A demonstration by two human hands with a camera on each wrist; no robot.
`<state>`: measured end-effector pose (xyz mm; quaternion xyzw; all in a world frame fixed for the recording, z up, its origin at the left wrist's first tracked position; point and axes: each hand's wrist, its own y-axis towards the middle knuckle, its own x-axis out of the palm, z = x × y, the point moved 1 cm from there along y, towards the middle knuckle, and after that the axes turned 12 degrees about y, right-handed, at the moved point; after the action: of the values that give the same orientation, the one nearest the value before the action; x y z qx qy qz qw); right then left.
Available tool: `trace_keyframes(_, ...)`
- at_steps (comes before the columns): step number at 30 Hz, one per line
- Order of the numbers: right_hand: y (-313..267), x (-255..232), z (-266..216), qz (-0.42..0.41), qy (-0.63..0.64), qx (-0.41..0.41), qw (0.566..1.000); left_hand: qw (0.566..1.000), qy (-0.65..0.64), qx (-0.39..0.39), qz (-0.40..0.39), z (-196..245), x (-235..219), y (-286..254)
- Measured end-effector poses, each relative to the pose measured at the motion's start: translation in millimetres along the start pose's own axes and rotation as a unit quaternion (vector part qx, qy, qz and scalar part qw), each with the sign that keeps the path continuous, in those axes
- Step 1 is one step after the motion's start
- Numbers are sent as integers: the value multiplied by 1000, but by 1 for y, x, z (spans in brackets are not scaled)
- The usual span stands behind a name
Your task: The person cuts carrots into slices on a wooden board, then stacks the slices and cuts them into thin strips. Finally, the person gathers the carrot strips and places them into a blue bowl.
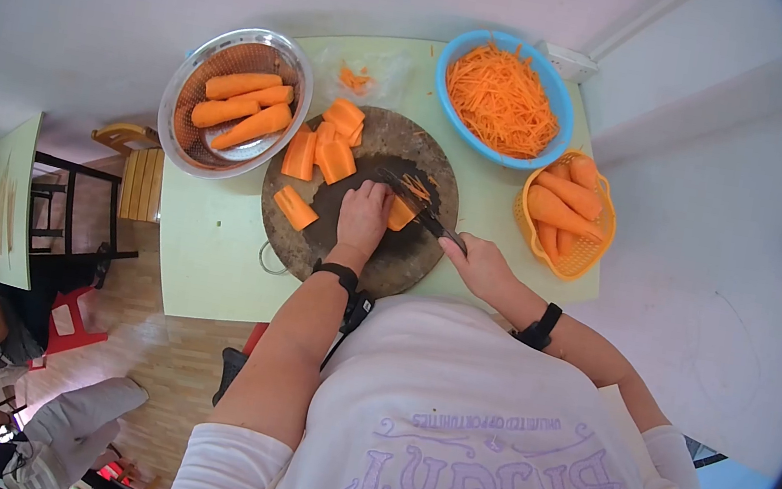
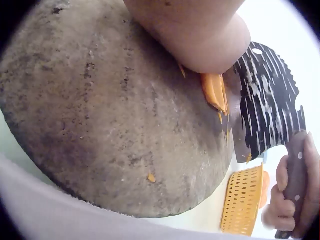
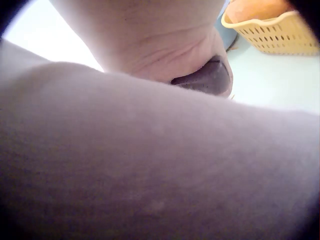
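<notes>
On the round dark cutting board (image 1: 409, 257) my left hand (image 1: 364, 217) presses down on a carrot piece (image 1: 402, 214), fingers curled over it. My right hand (image 1: 481, 263) grips the handle of a dark cleaver (image 1: 421, 211) whose blade stands against that piece. In the left wrist view the cleaver blade (image 2: 267, 107) touches the orange carrot piece (image 2: 215, 92) under my left hand (image 2: 200, 30), and the right hand (image 2: 295, 195) wraps the handle. The right wrist view shows only the right hand (image 3: 165, 50) around the dark handle (image 3: 207, 79). Several cut carrot chunks (image 1: 318, 158) lie on the board's far side.
A metal colander (image 1: 176, 126) of whole carrots stands at the far left, a blue bowl (image 1: 562, 103) of shredded carrot at the far right, a yellow basket (image 1: 581, 258) of carrots beside my right hand. The green table (image 1: 207, 258) ends near my body. People sit at lower left.
</notes>
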<state>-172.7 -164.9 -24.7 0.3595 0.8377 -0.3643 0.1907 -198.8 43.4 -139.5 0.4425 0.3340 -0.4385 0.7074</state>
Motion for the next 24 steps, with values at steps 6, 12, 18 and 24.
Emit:
trace_keyframes(6, -1, 1, -3, 2, -14, 2, 1000, 1000, -7, 0, 4, -1, 1, 0)
trace_keyframes(12, 4, 5, 1, 0, 0, -1, 1000, 1000, 3, -8, -11, 1, -1, 0)
trace_keyframes(18, 10, 6, 7, -3, 0, 15, 1000, 1000, -2, -8, -7, -1, 2, 0)
trace_keyframes(24, 5, 1, 10, 18, 42, 22, 999, 1000, 8, -16, -16, 0, 1, 0)
